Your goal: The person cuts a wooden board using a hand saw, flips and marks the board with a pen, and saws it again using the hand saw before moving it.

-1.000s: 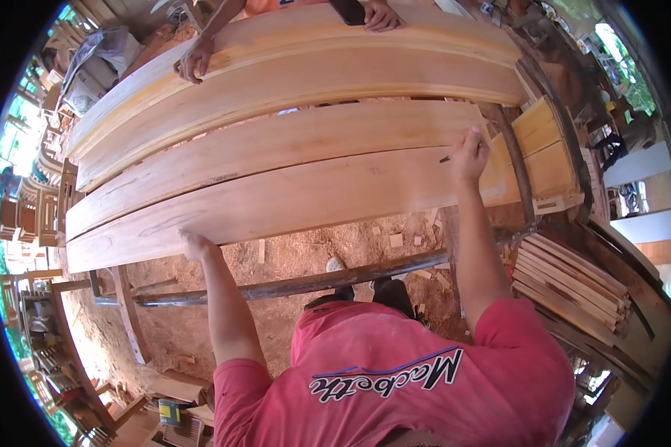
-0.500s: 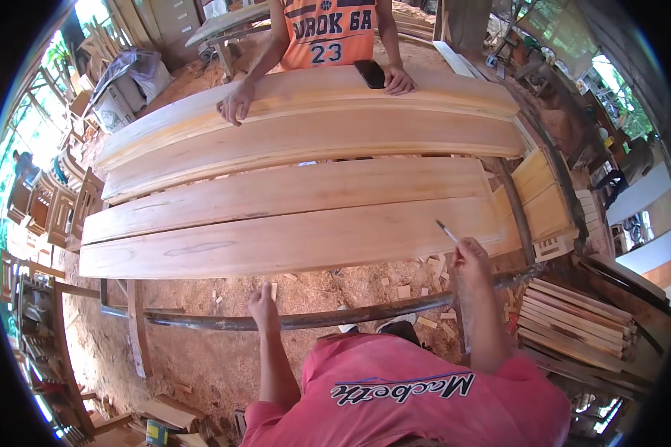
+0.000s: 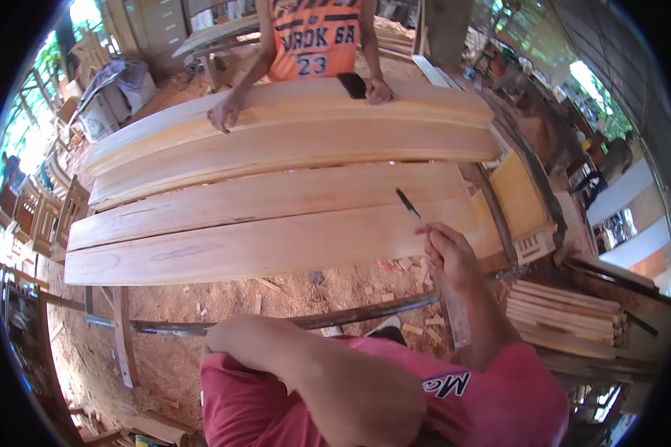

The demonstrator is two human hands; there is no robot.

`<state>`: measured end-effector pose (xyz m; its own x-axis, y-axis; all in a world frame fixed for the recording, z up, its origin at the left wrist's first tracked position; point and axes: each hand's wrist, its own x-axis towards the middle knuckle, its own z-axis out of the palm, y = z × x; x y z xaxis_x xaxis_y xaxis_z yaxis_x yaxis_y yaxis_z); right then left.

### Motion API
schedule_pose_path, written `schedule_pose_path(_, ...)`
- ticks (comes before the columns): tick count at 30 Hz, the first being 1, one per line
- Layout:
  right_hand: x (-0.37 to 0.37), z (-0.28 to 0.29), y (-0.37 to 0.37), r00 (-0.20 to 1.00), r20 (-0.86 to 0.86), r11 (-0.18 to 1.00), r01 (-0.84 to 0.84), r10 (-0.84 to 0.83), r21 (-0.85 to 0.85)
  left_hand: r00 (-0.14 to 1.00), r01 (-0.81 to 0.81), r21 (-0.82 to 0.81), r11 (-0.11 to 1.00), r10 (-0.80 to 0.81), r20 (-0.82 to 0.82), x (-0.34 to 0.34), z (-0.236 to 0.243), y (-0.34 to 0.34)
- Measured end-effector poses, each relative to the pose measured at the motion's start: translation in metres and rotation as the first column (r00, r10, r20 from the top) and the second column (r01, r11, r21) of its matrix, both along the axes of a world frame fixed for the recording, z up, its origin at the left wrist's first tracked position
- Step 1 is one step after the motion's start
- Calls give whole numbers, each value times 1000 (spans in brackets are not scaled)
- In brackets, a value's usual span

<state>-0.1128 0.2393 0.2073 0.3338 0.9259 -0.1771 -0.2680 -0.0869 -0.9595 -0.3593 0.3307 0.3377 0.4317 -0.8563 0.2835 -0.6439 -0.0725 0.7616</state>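
Note:
My right hand [image 3: 447, 253] is closed around a slim pen [image 3: 408, 203] with a dark upper end and a pale lower part. It is held above the right part of the nearest wooden board [image 3: 298, 235], its dark end pointing up and to the left. My left arm [image 3: 306, 365] is bent sharply, with the forearm folded back toward the lower edge; the left hand itself is out of sight. A second board [image 3: 238, 195] lies just beyond the nearest, a thin dark gap between them.
Two more long boards [image 3: 291, 138] lie farther back. Behind them stands a person in an orange jersey [image 3: 317, 45], hands on the far board, beside a black phone [image 3: 352, 86]. Stacked wood strips [image 3: 563, 313] are at right. A dark rail [image 3: 335, 316] crosses over the shaving-covered ground.
My left arm has folded up and back, taking the left hand out of the picture. My right hand, still holding the pen, is slightly farther left over the board. The view has shifted.

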Motion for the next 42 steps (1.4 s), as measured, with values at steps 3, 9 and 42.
schedule_pose_path(3, -15, 23, -11, 958, 287, 989, -57, 16, 134, 975, -110, 51, 993, 98, 202, 11, 4, -3)
schedule_pose_path(9, -48, 89, -54, 876, 266, 786, -479, 401, 392, 944, -66, 34, 997, 52, 325, 19, -2, 1)
schedule_pose_path(42, -16, 46, -20, 432, 390, 316, -890, 813, 327, -527, -844, 208, -495, 838, -143, -68, -204, 192)
